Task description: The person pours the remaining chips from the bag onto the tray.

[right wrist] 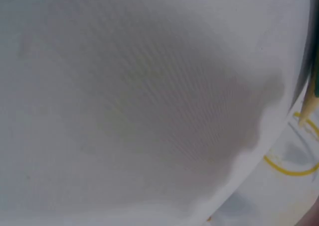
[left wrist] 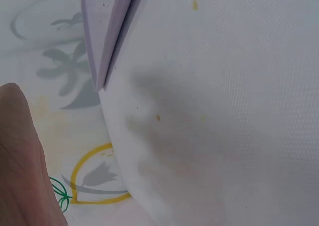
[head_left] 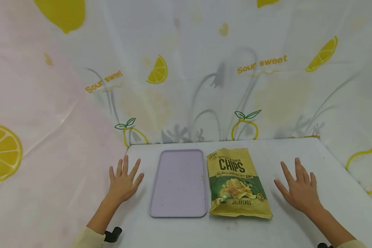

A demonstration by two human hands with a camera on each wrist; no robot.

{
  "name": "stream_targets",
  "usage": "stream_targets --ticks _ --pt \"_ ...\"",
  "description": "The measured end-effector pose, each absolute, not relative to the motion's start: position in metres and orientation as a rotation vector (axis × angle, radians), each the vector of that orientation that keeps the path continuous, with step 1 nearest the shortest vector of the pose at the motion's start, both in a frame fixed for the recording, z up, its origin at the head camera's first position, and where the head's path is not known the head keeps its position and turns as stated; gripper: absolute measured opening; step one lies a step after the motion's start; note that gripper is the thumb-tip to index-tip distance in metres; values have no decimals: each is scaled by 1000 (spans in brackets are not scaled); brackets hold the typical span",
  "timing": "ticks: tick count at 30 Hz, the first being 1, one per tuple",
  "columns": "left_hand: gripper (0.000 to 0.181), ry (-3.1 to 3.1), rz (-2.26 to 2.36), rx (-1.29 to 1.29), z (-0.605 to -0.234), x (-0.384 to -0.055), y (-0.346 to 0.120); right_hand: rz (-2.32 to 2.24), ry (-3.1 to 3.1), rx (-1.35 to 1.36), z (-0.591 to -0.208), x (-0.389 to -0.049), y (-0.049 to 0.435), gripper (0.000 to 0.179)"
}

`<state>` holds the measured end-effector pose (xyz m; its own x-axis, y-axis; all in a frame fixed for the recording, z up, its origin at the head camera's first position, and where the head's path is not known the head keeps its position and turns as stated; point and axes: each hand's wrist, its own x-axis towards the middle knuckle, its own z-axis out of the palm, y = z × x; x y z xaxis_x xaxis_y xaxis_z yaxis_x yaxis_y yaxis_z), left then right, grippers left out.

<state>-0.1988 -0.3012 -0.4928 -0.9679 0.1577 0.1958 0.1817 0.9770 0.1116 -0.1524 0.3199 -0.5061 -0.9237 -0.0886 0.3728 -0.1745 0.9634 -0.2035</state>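
Note:
A lilac rectangular tray (head_left: 178, 186) lies on the white table, with a few small crumbs on it. Right beside it lies a yellow and green bag of jalapeño chips (head_left: 238, 184), front side up. My left hand (head_left: 121, 186) is spread out to the left of the tray and holds nothing. To the right of the bag, my right hand (head_left: 302, 191) is spread with straight fingers, also holding nothing. In the left wrist view the tray's corner (left wrist: 102, 47) shows, and part of the left hand (left wrist: 22, 166) is at the edge. The bag's edge (right wrist: 313, 94) just shows in the right wrist view.
A white cloth (head_left: 189, 69) printed with lemons hangs behind the table, and a pinkish cloth (head_left: 49, 113) is at the left. The white tabletop (head_left: 235, 234) carries small specks. Black wrist straps (head_left: 113, 235) show near the sleeves.

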Motion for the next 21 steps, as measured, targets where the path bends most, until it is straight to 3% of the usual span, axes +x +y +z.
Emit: stream_targets --ticks 14,21 --pt "73 -2898 -216 -457 -506 -183 -290 357 -2688 310 -509 -146 297 78" --pt "87 -2937 -218 -613 -517 -178 -272 685 -2801 314 -506 -141 279 78"
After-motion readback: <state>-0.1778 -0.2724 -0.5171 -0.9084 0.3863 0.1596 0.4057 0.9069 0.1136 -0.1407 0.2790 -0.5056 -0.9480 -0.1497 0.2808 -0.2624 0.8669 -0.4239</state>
